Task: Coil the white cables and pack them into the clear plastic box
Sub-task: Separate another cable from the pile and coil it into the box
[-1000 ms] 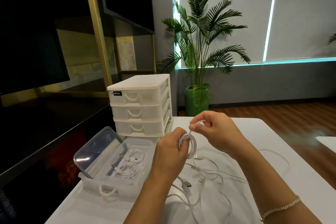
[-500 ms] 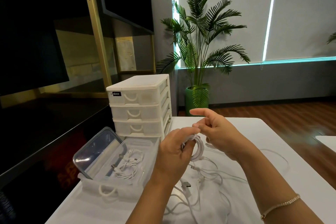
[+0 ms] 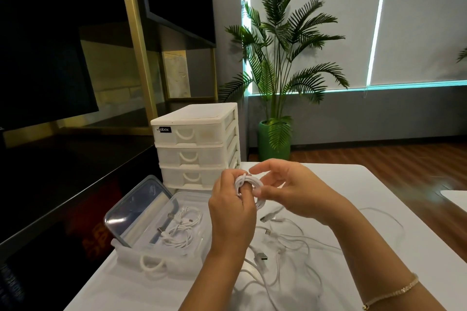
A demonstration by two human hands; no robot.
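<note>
While the left hand (image 3: 231, 212) grips a small coil of white cable (image 3: 249, 184) with fingers curled round it, the right hand (image 3: 293, 190) pinches the same coil from the other side, index finger half-extended above it. Coil held above the tabletop (image 3: 379, 209), mid-width, near its far edge. Clear plastic box (image 3: 161, 252) sits at the left edge, lid open, two coiled cables (image 3: 180, 228) inside; loose cables (image 3: 290, 247) sprawl at centre.
</note>
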